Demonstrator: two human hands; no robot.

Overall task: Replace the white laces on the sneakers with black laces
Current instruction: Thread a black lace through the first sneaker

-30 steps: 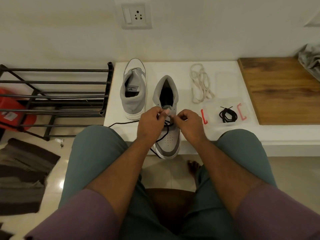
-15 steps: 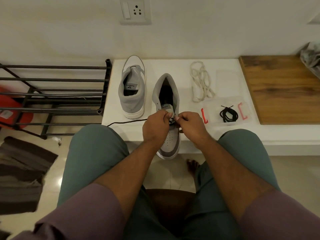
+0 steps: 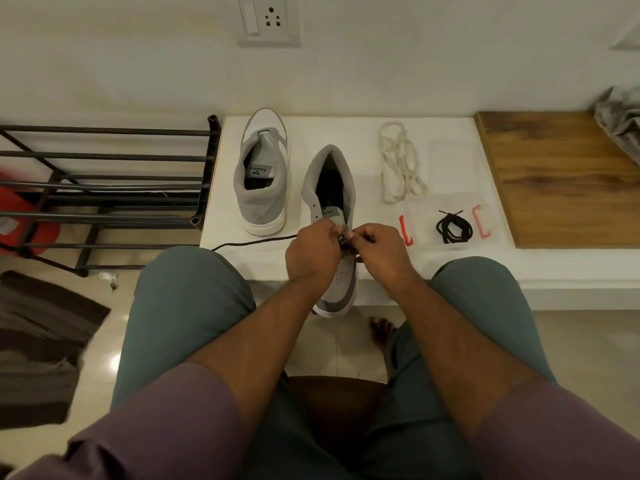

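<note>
Grey sneaker [image 3: 341, 271], black lace [image 3: 254, 242] half-threaded

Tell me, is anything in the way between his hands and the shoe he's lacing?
No. Both the left hand and right hand are already on the shoe, pinching the black lace at its eyelets. The other shoe and the white laces lie off to the sides.

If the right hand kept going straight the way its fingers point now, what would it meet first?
The right hand points leftward across the near sneaker, pinching the black lace. It would probably meet the left hand first; their fingertips look almost touching.
</note>
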